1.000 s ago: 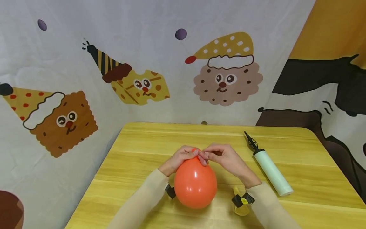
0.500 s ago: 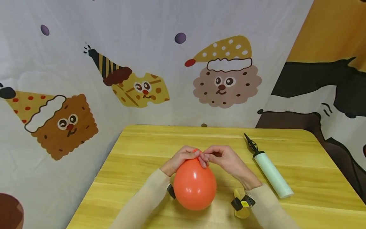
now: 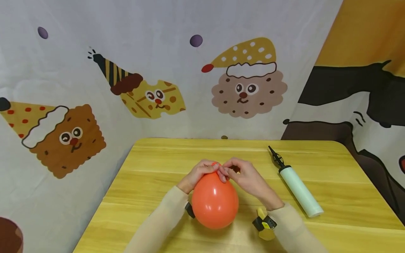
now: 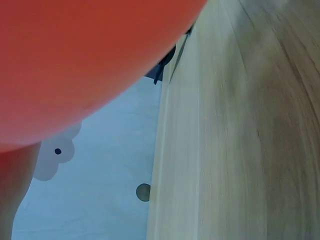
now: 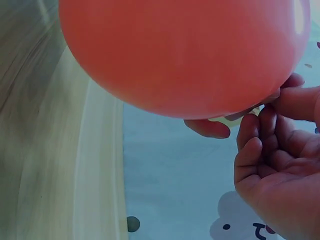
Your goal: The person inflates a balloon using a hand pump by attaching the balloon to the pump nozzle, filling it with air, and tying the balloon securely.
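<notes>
A round, inflated orange balloon [image 3: 215, 202] is held over the table with its neck pointing away from me. My left hand [image 3: 200, 173] grips the neck, thumb on top, and a bit of orange shows above the thumb. My right hand [image 3: 250, 175] pinches at the neck with thumb and forefinger, right beside the left fingertips. In the right wrist view the other fingers of the right hand [image 5: 285, 165] curl inward under the balloon [image 5: 185, 55]. What lies between the pinching fingertips is mostly hidden. The balloon [image 4: 75, 60] covers most of the left hand's work in the left wrist view.
A hand pump [image 3: 299, 189], pale green with a black nozzle, lies on the wooden table [image 3: 152, 154] to the right. Below the right wrist, a small yellow item [image 3: 267, 234] is partly covered by the wrist camera. A cartoon-printed cloth [image 3: 196, 105] hangs behind the table.
Both hands stay at the balloon's neck. The right hand and wrist have shifted slightly left, and the head view has moved a little.
</notes>
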{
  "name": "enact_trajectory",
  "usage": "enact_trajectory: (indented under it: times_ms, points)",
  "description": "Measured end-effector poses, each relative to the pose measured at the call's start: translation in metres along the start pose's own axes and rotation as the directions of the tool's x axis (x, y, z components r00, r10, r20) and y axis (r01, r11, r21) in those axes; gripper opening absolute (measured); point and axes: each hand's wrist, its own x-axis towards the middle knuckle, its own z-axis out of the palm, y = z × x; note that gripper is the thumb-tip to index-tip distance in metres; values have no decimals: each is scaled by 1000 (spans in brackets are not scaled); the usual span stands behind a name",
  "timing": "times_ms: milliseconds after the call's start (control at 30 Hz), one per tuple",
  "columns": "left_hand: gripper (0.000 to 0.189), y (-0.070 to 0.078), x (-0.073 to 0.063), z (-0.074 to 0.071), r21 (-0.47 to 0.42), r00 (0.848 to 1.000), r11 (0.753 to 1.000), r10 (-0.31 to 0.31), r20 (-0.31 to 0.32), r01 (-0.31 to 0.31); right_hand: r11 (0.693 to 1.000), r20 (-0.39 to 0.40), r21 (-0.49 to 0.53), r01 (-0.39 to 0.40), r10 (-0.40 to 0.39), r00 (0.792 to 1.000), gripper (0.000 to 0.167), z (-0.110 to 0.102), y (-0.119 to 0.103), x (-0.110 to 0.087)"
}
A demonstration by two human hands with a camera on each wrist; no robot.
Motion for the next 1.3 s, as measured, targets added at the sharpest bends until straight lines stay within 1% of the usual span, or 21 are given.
enact_trajectory:
  times_ms: [100, 200, 300, 400, 500, 633, 767, 867, 933, 1033, 1100, 1167, 1200, 1233, 1300]
  points:
    - [41, 1, 0, 0, -2, 1000, 1000, 11, 19, -11, 1000, 9, 29, -6, 5, 1000, 11, -2, 0, -2]
    - [40, 3, 2, 1, -16, 999, 1000, 19, 42, -18, 995, 23, 98, -18, 16, 1000, 10, -5, -1, -4]
    - [37, 5, 3, 3, -50, 998, 998, 32, 56, -29, 986, 32, 166, -23, 18, 999, 8, -7, -3, -5]
    - [34, 7, 5, 6, -89, 998, 995, 40, 41, -36, 975, 33, 221, -27, 20, 999, 8, -6, -4, -5]
    - [34, 8, 7, 7, -101, 999, 994, 38, 13, -36, 969, 11, 248, -25, 23, 1000, 11, -4, -5, -4]
    - [35, 7, 10, 5, -77, 999, 997, 31, 10, -31, 972, -25, 236, -3, 9, 1000, 11, -3, -3, -2]
    - [37, 4, 10, 2, -67, 999, 997, 24, 26, -22, 985, -63, 171, 17, -6, 998, 9, 0, -1, -1]
    - [39, 4, 8, 2, -79, 999, 997, 12, 40, -8, 992, -93, 125, 13, -1, 996, 8, 1, -2, -1]
    - [38, 4, 8, 2, -91, 998, 996, 12, 60, -7, 992, -105, 124, 15, -2, 995, 7, 2, -2, -2]
    - [30, 5, 9, 2, -104, 995, 994, 25, 97, -15, 983, -105, 179, 33, -15, 994, 6, 3, -3, -3]
    - [26, 6, 10, 2, -107, 992, 994, 33, 125, -19, 967, -94, 244, 68, -47, 995, 6, 3, -2, -2]
    - [25, 8, 11, 3, -119, 987, 993, 26, 157, -7, 936, -72, 334, 112, -93, 993, 8, 4, 0, -2]
    - [25, 10, 12, 3, -125, 984, 992, 21, 176, 1, 912, -56, 387, 134, -122, 991, 9, 4, 1, -1]
    - [25, 11, 13, 4, -132, 980, 991, 12, 197, 14, 881, -36, 449, 150, -149, 988, 10, 4, 2, -1]
    - [25, 15, 15, 3, -132, 970, 991, 0, 242, 32, 800, 15, 580, 154, -199, 980, 13, 4, 4, 0]
